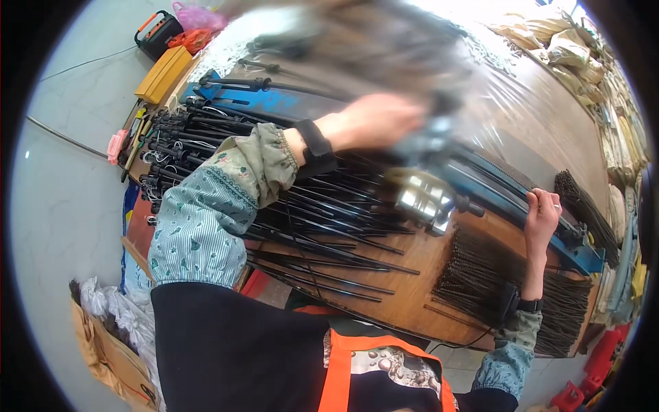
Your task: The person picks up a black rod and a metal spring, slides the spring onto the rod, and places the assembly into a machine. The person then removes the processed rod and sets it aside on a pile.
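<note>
My left hand (388,118) reaches across to the middle of the table, smeared by motion. Its fingers are blurred, beside a metal part of the long blue rail fixture (580,255). My right hand (542,209) is closed at the right part of that fixture. Its fingers pinch the end of a thin dark ridged rod (498,173) lying along the rail. Below the left hand sits a shiny silver metal block (424,200), partly blurred. Many black rods with thick ends (329,199) lie in a pile under my left forearm.
Dark twisted rods (473,271) lie in bundles at the near right, with another bundle (583,206) beyond the rail. A yellow box (163,74) stands at the far left. A large blurred dark shape (371,48) covers the far side. Sacks (556,44) line the right.
</note>
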`<action>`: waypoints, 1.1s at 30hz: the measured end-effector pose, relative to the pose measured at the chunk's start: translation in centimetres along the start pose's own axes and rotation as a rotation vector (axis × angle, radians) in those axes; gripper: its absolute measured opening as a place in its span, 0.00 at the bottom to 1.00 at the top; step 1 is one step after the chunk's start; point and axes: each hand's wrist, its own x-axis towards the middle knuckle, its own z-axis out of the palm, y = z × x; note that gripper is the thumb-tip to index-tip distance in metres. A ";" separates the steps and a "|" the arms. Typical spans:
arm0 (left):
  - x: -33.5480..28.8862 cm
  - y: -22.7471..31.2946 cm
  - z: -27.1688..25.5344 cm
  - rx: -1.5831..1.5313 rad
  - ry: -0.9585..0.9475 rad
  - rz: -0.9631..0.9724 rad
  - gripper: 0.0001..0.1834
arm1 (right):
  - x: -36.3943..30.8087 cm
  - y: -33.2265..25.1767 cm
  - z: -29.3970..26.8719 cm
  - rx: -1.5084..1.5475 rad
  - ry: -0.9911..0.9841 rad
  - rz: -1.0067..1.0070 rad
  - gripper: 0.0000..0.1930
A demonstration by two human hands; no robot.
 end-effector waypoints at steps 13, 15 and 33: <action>-1.0 -1.1 2.6 -0.101 0.315 0.024 0.11 | -0.9 -0.3 0.2 -0.026 -0.033 0.047 0.05; -0.5 -1.5 3.0 -0.051 0.304 0.078 0.10 | -1.4 0.3 -0.1 -0.092 0.010 0.006 0.09; -0.6 -0.3 3.9 0.177 0.145 -0.062 0.08 | -4.6 -10.8 2.2 0.529 -0.125 0.059 0.09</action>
